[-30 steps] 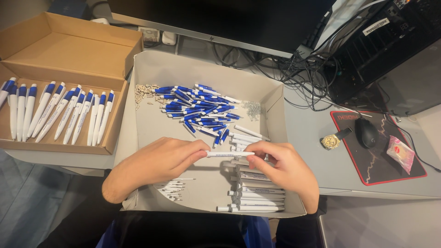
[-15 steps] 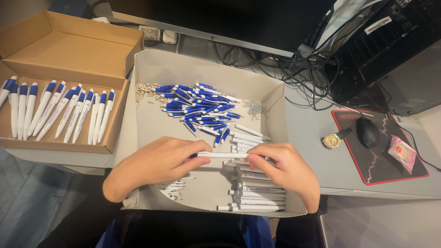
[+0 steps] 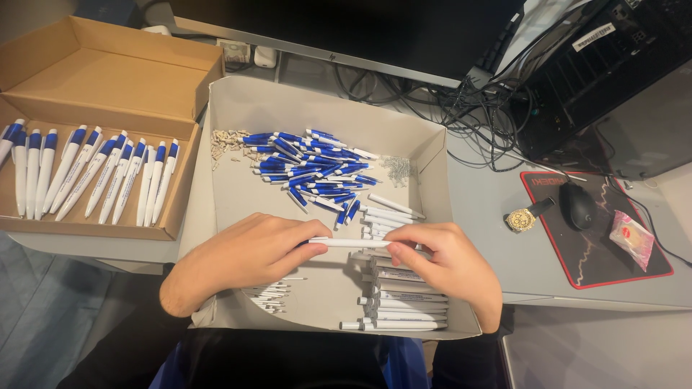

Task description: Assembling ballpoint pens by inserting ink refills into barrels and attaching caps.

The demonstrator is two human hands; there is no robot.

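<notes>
Over the open grey tray (image 3: 238,108), low and central in the head view, both hands are working one part. The left hand (image 3: 245,256) is pinching one end of a white pen barrel (image 3: 349,243) between thumb and fingertips; the right hand (image 3: 450,263) is gripping the other end, fingers curled close. The barrel is lying level between them, above the tray floor, just in front of the stack of white barrels (image 3: 404,302).

Behind the hands, a heap of blue pen parts (image 3: 310,169) is sitting mid-tray, with a small cluster of springs (image 3: 396,169) to its right and pale small bits (image 3: 227,140) at the left wall. Thin white refills (image 3: 270,294) are lying under the left wrist.

To the left, a cardboard box (image 3: 108,79) is holding a row of finished blue-and-white pens (image 3: 86,176). To the right, a watch (image 3: 520,218), a mouse (image 3: 578,205) and a red-edged mat (image 3: 634,270) are resting on the desk.

Judgement: the barrel is being fitted or checked. Doing it well is calling for keeping the piece level, holding near the ends without covering the opening, and pushing straight along the axis rather than bending it.
</notes>
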